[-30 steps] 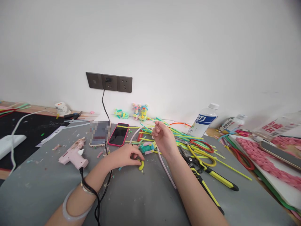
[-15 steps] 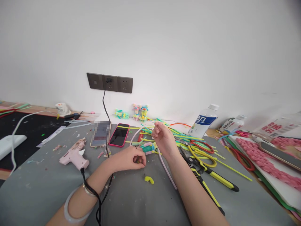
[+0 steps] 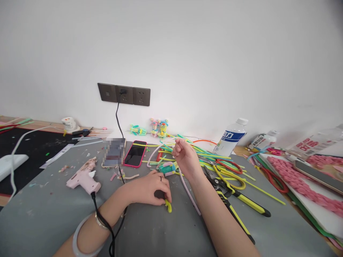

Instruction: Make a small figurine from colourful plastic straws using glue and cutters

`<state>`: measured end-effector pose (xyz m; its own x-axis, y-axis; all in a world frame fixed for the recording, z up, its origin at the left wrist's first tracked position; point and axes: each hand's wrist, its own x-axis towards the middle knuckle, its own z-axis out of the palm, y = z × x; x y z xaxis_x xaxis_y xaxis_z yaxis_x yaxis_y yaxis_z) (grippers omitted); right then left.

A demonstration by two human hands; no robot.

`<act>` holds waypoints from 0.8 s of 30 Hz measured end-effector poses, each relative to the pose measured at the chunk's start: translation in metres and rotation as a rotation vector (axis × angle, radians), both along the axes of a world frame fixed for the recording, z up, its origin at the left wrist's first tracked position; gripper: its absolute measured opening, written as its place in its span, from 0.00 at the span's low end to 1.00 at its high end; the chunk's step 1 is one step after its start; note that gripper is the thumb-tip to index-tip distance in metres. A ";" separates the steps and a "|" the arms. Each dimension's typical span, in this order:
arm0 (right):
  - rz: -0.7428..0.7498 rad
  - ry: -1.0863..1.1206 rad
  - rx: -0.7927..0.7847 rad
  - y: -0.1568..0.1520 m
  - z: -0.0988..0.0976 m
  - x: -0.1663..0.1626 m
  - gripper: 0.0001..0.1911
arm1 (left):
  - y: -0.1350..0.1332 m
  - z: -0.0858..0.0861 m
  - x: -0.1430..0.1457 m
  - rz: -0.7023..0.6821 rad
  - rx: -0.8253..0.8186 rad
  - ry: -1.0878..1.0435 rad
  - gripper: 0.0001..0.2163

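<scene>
My left hand (image 3: 151, 187) is low over the grey mat, its thumb and finger pinched on one end of a short, bent yellow pipe cleaner piece (image 3: 168, 206). My right hand (image 3: 185, 157) is raised to the right with its fingers curled closed; what they hold, if anything, is hidden. A lilac pipe cleaner (image 3: 189, 192) runs down from behind that hand, and a pale lilac arc (image 3: 153, 154) reaches towards its fingertips. Between the hands lies a small teal, lilac and yellow pipe cleaner figure (image 3: 166, 168).
A pink glue gun (image 3: 84, 181) with a black cord lies at left, near two phones. Yellow-handled pliers (image 3: 237, 196), scissors (image 3: 232, 176) and loose pipe cleaners (image 3: 214, 153) spread at right. A white bottle (image 3: 232, 137) and small figures (image 3: 159, 128) stand by the wall.
My left hand has come down and slightly right onto the yellow piece, which now points more downward between its fingertips. My right hand has hardly moved.
</scene>
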<state>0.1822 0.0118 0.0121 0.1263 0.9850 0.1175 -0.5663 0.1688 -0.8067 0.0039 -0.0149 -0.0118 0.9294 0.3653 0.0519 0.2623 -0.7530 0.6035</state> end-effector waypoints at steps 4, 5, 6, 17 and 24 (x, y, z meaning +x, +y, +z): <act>0.002 -0.021 0.016 0.000 -0.001 0.000 0.14 | -0.002 0.002 0.001 0.013 0.013 0.008 0.06; 0.003 -0.025 0.019 0.000 -0.001 0.000 0.13 | -0.003 0.002 0.002 0.014 0.016 0.011 0.05; 0.004 -0.028 0.021 0.000 -0.001 0.000 0.13 | -0.004 0.002 0.003 0.017 0.021 0.013 0.05; -0.005 -0.115 0.034 0.000 -0.002 0.000 0.15 | -0.002 0.015 0.001 0.299 -0.091 -0.263 0.05; -0.016 -0.432 0.178 -0.007 0.000 -0.005 0.15 | 0.016 0.014 -0.002 0.646 -0.437 -0.615 0.07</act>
<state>0.1777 0.0046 0.0117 0.0437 0.9429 0.3301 -0.1810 0.3325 -0.9256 0.0016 0.0010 0.0025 0.4019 0.8940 0.1983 0.0915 -0.2547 0.9627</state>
